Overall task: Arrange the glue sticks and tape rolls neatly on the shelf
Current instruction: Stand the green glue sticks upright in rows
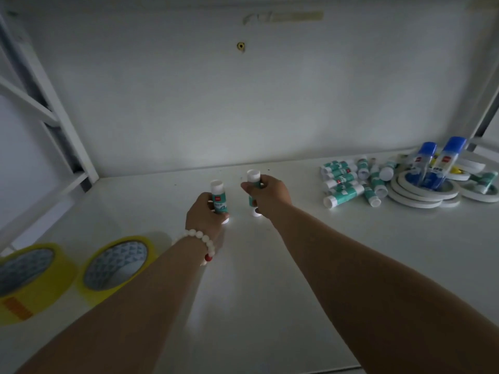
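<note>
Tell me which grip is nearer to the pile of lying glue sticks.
Right. The right grip is left of the pile of glue sticks; the left grip is farther left, beyond the right one.

Head view looks down, close, onto shelf [270,292].

**Bare wall, white frame, two blue-capped bottles**

A pale back wall [270,103] fills the upper half of the frame. High at its centre sits a small dark hole [240,46] with a yellowish rim, and above that, near the top edge, a faded yellowish strip [286,17] lies level. White frame bars [40,85] slant down the left edge, and another post [486,114] leans at the far right. At middle right two bottles with blue caps [426,163] [448,163] stand tilted, side by side. Just right of them shows a small yellow object [457,170], mostly hidden. A bracelet of white beads [201,240] with one red bead [208,257] lies below centre.
</note>
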